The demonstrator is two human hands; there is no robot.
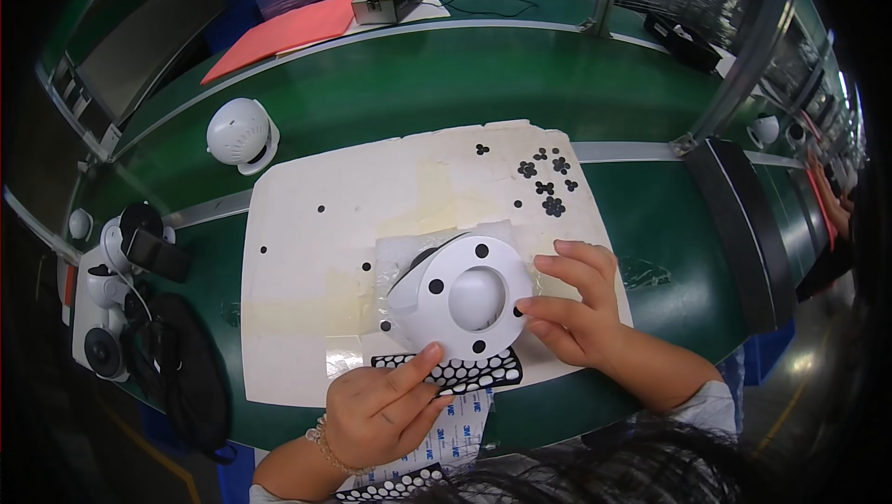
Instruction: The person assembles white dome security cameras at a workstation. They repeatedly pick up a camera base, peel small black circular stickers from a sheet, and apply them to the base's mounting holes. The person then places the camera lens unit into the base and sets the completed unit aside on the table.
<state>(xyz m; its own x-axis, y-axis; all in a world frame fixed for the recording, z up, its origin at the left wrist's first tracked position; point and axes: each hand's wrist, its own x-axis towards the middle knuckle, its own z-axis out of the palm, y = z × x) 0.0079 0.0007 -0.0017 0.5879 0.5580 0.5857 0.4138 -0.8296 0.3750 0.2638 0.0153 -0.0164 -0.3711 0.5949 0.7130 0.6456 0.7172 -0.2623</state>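
A white round device lies tipped with its ring-shaped base up, a wide hole in its middle. Black round pads sit spaced around that base. At its right edge, the thumb and forefinger of my right hand close together at one small black pad, while the other fingers are raised. Below the device, my left hand has a fingertip against the base's lower rim. Its other fingers close on a black sheet with rows of white dots; their exact grip is partly hidden.
A cream board lies beneath the work on a green table. Loose black pads and clusters lie at its upper right. Patterned backing paper is near me. White cameras stand left; a long black box stands right.
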